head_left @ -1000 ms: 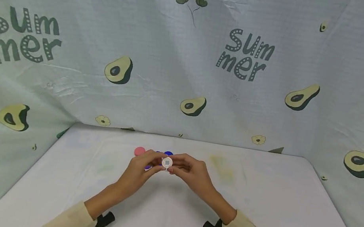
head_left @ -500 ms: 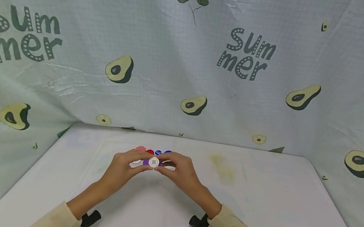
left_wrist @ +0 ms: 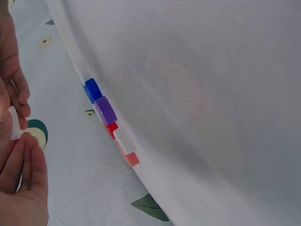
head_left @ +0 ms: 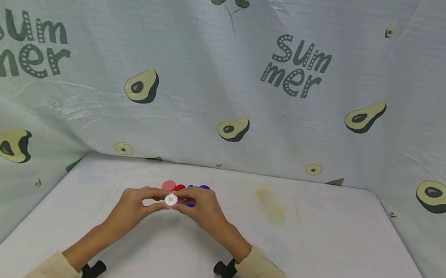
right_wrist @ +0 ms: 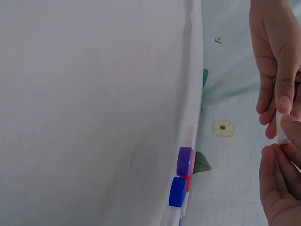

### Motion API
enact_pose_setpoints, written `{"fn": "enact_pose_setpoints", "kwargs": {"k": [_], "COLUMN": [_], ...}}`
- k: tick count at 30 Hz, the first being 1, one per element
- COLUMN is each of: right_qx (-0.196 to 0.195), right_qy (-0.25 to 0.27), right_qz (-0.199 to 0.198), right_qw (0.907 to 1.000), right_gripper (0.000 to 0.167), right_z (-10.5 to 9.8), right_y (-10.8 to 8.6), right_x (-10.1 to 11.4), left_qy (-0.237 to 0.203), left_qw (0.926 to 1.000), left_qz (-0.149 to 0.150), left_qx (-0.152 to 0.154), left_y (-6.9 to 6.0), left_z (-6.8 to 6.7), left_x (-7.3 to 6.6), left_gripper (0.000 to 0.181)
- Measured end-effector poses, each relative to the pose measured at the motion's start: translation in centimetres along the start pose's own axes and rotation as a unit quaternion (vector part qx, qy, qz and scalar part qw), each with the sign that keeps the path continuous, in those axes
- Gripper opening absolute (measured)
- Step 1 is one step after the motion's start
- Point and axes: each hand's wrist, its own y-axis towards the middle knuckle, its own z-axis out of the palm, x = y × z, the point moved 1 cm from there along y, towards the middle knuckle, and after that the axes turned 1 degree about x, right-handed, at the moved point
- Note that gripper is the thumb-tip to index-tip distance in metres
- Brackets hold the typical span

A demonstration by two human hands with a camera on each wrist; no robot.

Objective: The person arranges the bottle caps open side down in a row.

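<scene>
Both hands hold one small round white cap (head_left: 171, 199) in the air; a greyish square shows on its face. My left hand (head_left: 131, 206) pinches its left side between thumb and fingers. From the right, my right hand (head_left: 206, 210) pinches the same cap. In the right wrist view the white cap (right_wrist: 282, 129) shows edge-on, partly covered by the fingers. Behind the hands a pink cap (head_left: 169, 185), a red cap (head_left: 180, 187) and a blue cap (head_left: 204, 187) lie on the table, some partly hidden.
In the left wrist view a purple cap (left_wrist: 106, 110) and a whitish cap (left_wrist: 125, 141) stand on edge near the table's far side. The white table (head_left: 319, 253) meets a printed cloth backdrop (head_left: 197, 80). Black wrist mounts (head_left: 224, 270) hang below the sleeves.
Both hands have moved left together across the table, carrying the white cap. The red cap behind them has come into sight. The caps on the table appear to stay put.
</scene>
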Motion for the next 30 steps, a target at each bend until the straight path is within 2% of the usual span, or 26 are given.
{"fn": "enact_pose_setpoints", "kwargs": {"k": [6,13,16,24,30], "right_qx": [0.006,0.007,0.012,0.015,-0.001], "right_qy": [0.005,-0.007,-0.001,0.020,0.038], "right_qz": [0.018,0.047,0.057,0.090,0.124], "right_qw": [0.9998,0.9988,0.9983,0.9956,0.9915], "right_gripper": [0.030,0.028,0.025,0.022,0.021], "right_z": [1.6,2.5,2.6,3.3,4.3], "right_y": [0.9,1.7,1.9,1.6,1.8], "right_x": [0.3,0.2,0.1,-0.3,-0.7], "left_qy": [0.005,0.001,-0.004,-0.045,-0.060], "left_qw": [0.9975,0.9963,0.9946,0.9863,0.9748], "left_qz": [-0.062,-0.078,-0.097,-0.143,-0.196], "left_qx": [0.034,0.036,0.036,0.069,0.090], "left_y": [-0.2,-0.4,-0.4,-0.6,-0.7], "left_z": [-1.0,-1.3,-1.3,-1.1,-0.7], "left_x": [0.8,1.3,1.5,2.3,3.0], "left_gripper": [0.031,0.030,0.028,0.029,0.027]}}
